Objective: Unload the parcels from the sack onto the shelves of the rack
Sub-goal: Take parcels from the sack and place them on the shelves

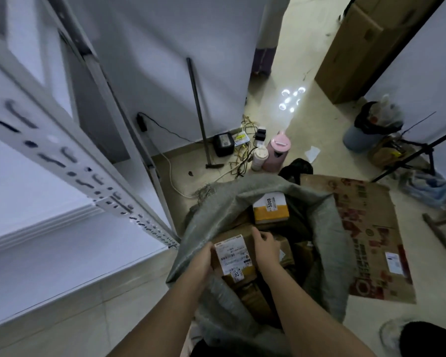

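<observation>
step: lifting box (236,256) out of sack (327,228)
L hand (204,258): fingers curled on box's left edge
R hand (264,244): curled over its right top edge
box: inside sack mouth, on other parcels
tip: lift straight up, clear sack rim, then to rack (70,161) at left

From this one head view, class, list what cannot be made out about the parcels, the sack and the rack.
- Label text on the held parcel: too small and blurred.
- Parcels deeper in the sack: hidden by its dark inside and the upper boxes.
- Left hand fingers: tucked behind the parcel's edge.
- Rack shelves: cut off by the left edge.
- Right hand: whether it grips or only rests.
</observation>
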`<state>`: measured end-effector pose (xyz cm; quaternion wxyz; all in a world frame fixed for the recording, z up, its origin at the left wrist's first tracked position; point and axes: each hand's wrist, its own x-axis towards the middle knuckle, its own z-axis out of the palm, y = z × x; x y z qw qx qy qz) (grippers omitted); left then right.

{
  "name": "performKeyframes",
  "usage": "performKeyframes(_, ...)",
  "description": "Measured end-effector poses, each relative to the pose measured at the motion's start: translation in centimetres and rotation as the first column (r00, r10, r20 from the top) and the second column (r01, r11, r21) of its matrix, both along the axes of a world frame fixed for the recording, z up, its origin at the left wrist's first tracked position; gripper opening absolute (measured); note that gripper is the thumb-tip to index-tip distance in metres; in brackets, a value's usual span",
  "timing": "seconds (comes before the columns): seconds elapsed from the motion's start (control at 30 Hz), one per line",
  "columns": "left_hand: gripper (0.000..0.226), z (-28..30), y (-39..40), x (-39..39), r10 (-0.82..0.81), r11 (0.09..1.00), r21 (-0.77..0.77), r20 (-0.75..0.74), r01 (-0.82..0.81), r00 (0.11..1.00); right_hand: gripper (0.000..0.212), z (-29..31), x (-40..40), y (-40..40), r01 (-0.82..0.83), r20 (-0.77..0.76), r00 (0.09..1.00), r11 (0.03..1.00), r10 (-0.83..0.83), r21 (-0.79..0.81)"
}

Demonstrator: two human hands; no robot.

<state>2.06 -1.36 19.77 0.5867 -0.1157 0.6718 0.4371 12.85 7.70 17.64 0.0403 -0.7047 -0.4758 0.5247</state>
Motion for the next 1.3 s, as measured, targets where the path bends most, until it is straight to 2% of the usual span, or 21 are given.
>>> performKeyframes(0.1,0.02,4.8,-1.6,0.2,-0.067,0.995,0.074,-0.067,0.072,0.995,0.041,4.4,0.4,-0.9,0.21,-0.196,0.954,0.973,-0.225,-0.093)
performKeyframes(0.13,0.025,5.6,-2.1,0.3,-0.085,0.992,0.085,-0.074,0.091,0.994,0.037,5.5,0.6,-1.3,0.238,-0.257,0.93,0.964,-0.262,-0.12)
performKeyframes(0.2,0.037,7.3,-2.8,0.0,-0.104,0.988,0.105,-0.077,0.112,0.992,0.034,7.6,0.7,-2.2,0.262,-0.331,0.904,0.962,-0.271,-0.072)
performKeyframes(0.23,0.037,8.4,-3.2,0.0,-0.124,0.986,0.103,-0.065,0.13,0.99,0.039,8.6,0.8,-2.7,0.27,-0.334,0.907,0.963,-0.258,-0.01)
performKeyframes(0.37,0.027,11.4,-4.4,-0.4,-0.205,0.975,0.093,0.007,0.203,0.979,0.084,12.1,1.0,-4.6,0.165,-0.289,0.953,0.953,-0.088,0.255)
performKeyframes(0.43,0.028,12.3,-4.9,-0.4,-0.194,0.972,0.146,0.05,0.185,0.98,0.096,13.3,1.1,-5.5,0.063,-0.287,0.957,0.942,0.037,0.331)
performKeyframes(0.53,0.032,13.5,-5.0,-0.4,-0.141,0.967,0.22,0.027,0.131,0.99,0.107,14.1,1.1,-6.6,-0.07,-0.274,0.94,0.902,0.202,0.426)
performKeyframes(0.67,0.059,14.1,-5.2,-1.1,-0.088,0.96,0.273,0.081,0.063,0.993,0.116,14.7,0.8,-7.0,-0.209,-0.253,0.89,0.833,0.379,0.512)
performKeyframes(0.77,0.056,14.0,-5.1,-1.7,0.011,0.954,0.295,0.144,-0.054,0.99,0.115,15.1,0.7,-7.2,-0.266,-0.298,0.83,0.805,0.471,0.531)
performKeyframes(0.8,0.056,14.1,-5.1,-1.8,0.033,0.954,0.29,0.157,-0.078,0.987,0.11,15.3,0.7,-7.4,-0.256,-0.339,0.812,0.812,0.475,0.525)
performKeyframes(0.87,0.054,14.0,-5.1,-2.1,0.066,0.952,0.286,0.156,-0.109,0.986,0.086,15.7,0.7,-7.7,-0.178,-0.448,0.797,0.865,0.406,0.468)
performKeyframes(0.97,0.056,13.6,-5.2,-2.5,0.102,0.937,0.324,0.101,-0.13,0.99,0.043,16.0,-0.1,-7.6,-0.007,-0.591,0.794,0.975,0.141,0.223)
performKeyframes(1.03,0.067,13.1,-5.5,-2.8,0.056,0.934,0.355,-0.045,-0.036,0.997,0.041,15.9,-0.5,-7.0,0.022,-0.636,0.771,1.0,-0.005,0.019)
performKeyframes(1.1,0.079,12.8,-5.8,-3.1,0.025,0.923,0.381,-0.169,0.042,0.985,0.036,16.1,-0.5,-6.7,-0.01,-0.622,0.782,0.996,-0.045,-0.085)
performKeyframes(1.2,0.094,12.6,-5.9,-3.5,-0.074,0.917,0.369,-0.218,0.152,0.973,0.037,15.7,-0.5,-6.5,-0.053,-0.57,0.821,0.993,-0.015,-0.102)
performKeyframes(1.3,0.111,12.4,-6.3,-3.6,-0.241,0.865,0.328,-0.392,0.38,0.888,0.038,15.2,-0.4,-6.1,-0.04,-0.563,0.826,0.996,-0.012,-0.08)
